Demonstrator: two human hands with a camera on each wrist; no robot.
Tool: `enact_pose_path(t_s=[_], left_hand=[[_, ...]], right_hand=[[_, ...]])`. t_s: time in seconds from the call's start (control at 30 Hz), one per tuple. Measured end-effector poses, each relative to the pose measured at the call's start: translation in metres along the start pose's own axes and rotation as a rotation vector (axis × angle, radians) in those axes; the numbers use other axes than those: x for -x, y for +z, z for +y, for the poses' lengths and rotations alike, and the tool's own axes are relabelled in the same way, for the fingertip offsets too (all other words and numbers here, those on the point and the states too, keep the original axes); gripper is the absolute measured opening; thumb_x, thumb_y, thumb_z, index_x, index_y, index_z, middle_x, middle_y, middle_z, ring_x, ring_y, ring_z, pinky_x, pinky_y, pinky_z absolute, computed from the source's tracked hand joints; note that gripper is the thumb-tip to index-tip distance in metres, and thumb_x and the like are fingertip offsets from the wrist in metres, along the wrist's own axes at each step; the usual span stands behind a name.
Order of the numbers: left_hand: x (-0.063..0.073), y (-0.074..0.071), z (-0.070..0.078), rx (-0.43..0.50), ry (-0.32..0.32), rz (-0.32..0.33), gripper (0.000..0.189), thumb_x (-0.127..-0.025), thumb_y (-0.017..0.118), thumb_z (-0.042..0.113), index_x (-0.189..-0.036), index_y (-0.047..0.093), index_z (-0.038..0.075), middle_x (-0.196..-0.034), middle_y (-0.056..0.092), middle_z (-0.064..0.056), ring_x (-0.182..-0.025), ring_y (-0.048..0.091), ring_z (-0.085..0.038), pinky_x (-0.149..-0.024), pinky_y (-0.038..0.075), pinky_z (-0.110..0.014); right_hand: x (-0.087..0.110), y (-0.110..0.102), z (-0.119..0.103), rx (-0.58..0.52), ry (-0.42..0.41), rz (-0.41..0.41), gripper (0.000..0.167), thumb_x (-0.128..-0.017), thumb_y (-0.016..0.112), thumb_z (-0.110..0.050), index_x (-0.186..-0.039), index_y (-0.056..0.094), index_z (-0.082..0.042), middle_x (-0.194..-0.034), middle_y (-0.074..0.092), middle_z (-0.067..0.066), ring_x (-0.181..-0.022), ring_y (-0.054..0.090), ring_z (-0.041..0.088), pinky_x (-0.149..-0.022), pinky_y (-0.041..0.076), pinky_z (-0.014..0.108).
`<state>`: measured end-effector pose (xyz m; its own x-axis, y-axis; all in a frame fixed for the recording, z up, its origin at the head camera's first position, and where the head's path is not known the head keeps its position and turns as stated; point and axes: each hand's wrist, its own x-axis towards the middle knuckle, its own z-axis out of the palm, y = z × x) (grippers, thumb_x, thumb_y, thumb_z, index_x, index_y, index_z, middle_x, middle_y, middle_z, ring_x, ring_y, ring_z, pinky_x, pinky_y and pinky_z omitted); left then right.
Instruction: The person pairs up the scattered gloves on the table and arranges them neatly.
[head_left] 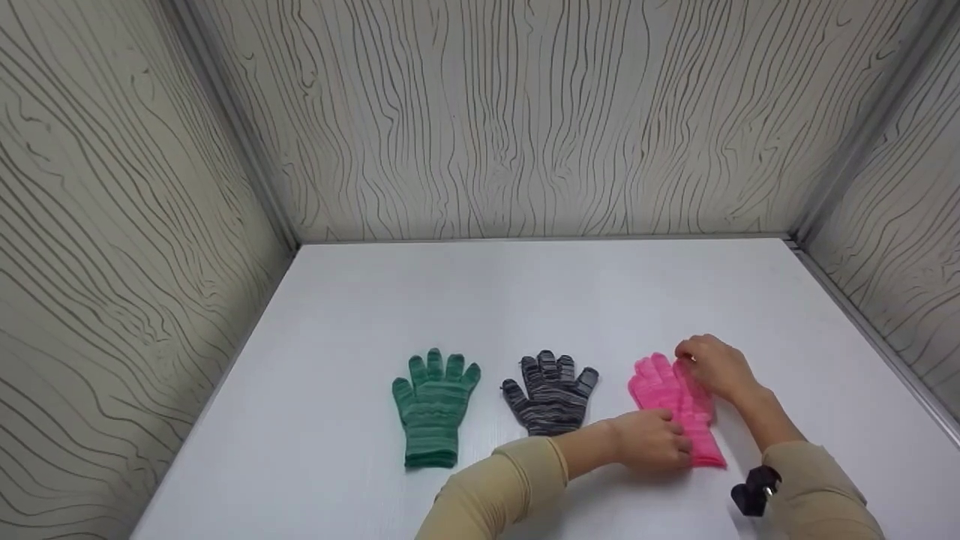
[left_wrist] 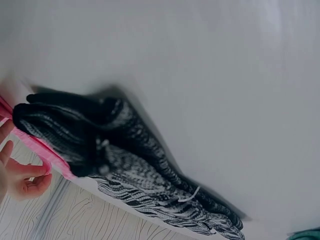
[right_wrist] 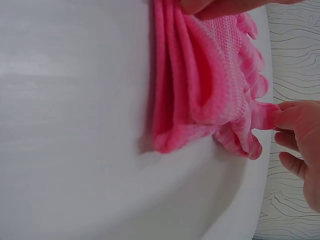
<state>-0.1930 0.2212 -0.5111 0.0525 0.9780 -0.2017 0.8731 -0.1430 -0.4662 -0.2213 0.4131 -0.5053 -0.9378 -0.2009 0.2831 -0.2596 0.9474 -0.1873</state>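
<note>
Pink knit gloves (head_left: 664, 394) lie stacked at the right of the white table, fingers pointing away; the right wrist view shows layered cuffs. My right hand (head_left: 716, 366) pinches a glove finger at their upper right side, clearly seen in the right wrist view. Lower down, my left hand (head_left: 652, 441) holds the left edge near the cuff with curled fingers; its grip is partly hidden. Black-and-grey knit gloves (head_left: 553, 397) lie left of the pink ones, their cuff hidden behind my left forearm. Green knit gloves (head_left: 433, 409) lie flat farther left.
The white table (head_left: 337, 322) meets wood-grain patterned panels (head_left: 480, 120) at the back and sides. A black clamp-like piece (head_left: 754, 491) sits by my right sleeve. In the left wrist view, the dark gloves stand large in front of the pink ones.
</note>
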Motion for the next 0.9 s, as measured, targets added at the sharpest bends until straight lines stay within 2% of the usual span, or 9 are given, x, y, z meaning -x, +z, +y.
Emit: enact_pose_path(t_s=[0.3,0.7,0.9], left_hand=[[0.001,0.0,-0.001,-0.008,0.006,0.013,0.032,-0.1,0.036,0.032,-0.125,0.056,0.03,-0.122,0.055,0.016,-0.108,0.05,-0.004,-0.088,0.032,-0.019],[-0.001,-0.003,-0.002,0.014,0.01,-0.055,0.035,-0.1,0.035,0.033,-0.129,0.052,0.03,-0.128,0.051,0.014,-0.113,0.047,-0.005,-0.092,0.03,-0.018],[0.0,-0.002,-0.002,0.046,0.008,-0.044,0.036,-0.099,0.035,0.035,-0.131,0.052,0.031,-0.129,0.051,0.014,-0.113,0.046,-0.004,-0.092,0.029,-0.018]], right_hand=[[-0.005,0.007,0.005,-0.023,0.03,-0.085,0.007,-0.078,0.066,-0.001,-0.084,0.069,-0.002,-0.081,0.064,0.01,-0.081,0.056,0.032,-0.069,0.046,0.048],[-0.006,0.007,0.008,-0.075,0.016,-0.114,0.004,-0.077,0.065,-0.002,-0.081,0.065,-0.001,-0.075,0.059,0.004,-0.074,0.055,0.025,-0.066,0.046,0.043],[-0.006,0.005,0.012,-0.084,0.029,-0.112,0.006,-0.077,0.065,-0.004,-0.082,0.064,0.001,-0.074,0.058,0.004,-0.071,0.053,0.023,-0.065,0.045,0.042]])
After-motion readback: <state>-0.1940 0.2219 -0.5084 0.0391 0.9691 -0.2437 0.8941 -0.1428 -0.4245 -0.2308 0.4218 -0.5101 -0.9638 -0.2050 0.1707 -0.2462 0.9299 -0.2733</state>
